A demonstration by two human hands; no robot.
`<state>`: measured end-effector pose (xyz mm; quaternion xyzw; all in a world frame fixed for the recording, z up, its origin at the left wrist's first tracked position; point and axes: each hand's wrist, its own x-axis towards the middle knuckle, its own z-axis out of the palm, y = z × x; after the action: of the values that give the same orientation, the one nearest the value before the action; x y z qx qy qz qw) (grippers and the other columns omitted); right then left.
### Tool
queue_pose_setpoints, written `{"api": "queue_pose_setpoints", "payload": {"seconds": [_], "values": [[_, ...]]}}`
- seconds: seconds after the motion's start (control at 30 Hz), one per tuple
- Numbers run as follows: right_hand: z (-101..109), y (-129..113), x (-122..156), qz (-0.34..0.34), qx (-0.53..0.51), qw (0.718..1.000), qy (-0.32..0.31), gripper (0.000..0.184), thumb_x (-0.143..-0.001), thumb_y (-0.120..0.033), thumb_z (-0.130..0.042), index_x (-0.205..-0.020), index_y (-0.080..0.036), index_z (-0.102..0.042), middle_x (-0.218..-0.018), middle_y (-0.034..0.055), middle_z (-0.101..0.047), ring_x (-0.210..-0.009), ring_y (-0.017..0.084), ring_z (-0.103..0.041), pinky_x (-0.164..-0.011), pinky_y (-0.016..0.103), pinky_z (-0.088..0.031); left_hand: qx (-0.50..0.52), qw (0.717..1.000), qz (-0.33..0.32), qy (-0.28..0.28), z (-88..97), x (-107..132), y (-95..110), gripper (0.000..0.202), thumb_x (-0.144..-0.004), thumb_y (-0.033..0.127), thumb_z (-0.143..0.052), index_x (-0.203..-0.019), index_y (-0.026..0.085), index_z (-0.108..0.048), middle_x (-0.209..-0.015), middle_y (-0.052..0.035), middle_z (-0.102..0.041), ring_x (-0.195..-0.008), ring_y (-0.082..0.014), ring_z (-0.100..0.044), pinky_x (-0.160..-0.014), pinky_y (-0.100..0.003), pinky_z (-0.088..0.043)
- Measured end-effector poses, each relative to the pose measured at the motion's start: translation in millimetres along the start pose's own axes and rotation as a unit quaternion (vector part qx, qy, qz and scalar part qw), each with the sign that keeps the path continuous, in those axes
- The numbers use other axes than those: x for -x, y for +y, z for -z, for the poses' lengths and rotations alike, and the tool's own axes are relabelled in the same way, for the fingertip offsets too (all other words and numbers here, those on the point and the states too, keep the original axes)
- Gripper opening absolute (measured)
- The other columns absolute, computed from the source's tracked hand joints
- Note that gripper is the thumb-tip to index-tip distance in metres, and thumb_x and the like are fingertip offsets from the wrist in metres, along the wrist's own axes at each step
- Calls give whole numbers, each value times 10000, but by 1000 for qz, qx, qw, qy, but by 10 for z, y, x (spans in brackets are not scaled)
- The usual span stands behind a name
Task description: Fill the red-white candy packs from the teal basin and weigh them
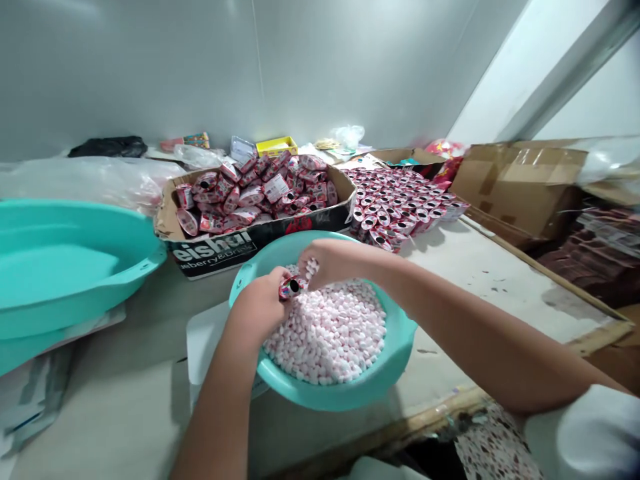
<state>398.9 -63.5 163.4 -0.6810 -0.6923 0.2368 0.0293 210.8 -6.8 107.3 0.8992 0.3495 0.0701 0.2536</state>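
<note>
A teal basin (395, 353) in front of me is heaped with small pink and white candies (330, 333). Over its far side my left hand (260, 303) is closed round a small red and white packet (291, 287) with its open mouth facing right. My right hand (333, 260) is cupped and closed on a few candies right at the packet's mouth, above the heap.
A cardboard box (215, 250) full of the same red packets stands behind the basin. Rows of packets (395, 207) lie to its right. A large empty teal basin (75, 267) is at the left, brown cartons (520, 187) at the right, the table edge near me.
</note>
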Motion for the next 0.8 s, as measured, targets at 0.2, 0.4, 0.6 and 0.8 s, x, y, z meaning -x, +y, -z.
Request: {"api": "queue_pose_setpoints", "payload": {"seconds": [0.2,0.4,0.6,0.8], "values": [[150,-234,-186,-7,-4,1000,-17,397,-671,-279,-797,-1051,-184,-733,-834,4,-697,-679,119,-572,-555,221,-344,2,997,70,30,-10,-47,39,241,-808,214,-692,-1014,270,-582,-913,17,-712,-849,-231,-658,-623,-280,-358],[23,-65,-161,54,-108,991,63,344,-686,-255,-819,-1008,-179,-723,-967,7,-702,-810,121,-605,-641,198,-405,29,997,45,51,12,-48,36,236,-838,234,-690,-1049,238,-583,-953,-22,-711,-846,-243,-657,-633,-274,-390],[163,380,-118,-23,-303,952,36,309,-864,-248,-659,-1166,-185,-637,-1132,68,-686,-939,155,-659,-707,201,-515,87,991,47,91,-25,-69,14,289,-812,245,-730,-1079,245,-618,-954,2,-714,-861,-212,-668,-668,-249,-419],[-173,458,-372,-62,-40,994,-76,645,-651,-82,-798,-1282,-117,-668,-1151,132,-678,-989,260,-655,-801,295,-503,93,990,-26,102,58,52,-21,305,-830,247,-716,-1124,250,-638,-1028,15,-720,-907,-195,-669,-698,-238,-430]]}}
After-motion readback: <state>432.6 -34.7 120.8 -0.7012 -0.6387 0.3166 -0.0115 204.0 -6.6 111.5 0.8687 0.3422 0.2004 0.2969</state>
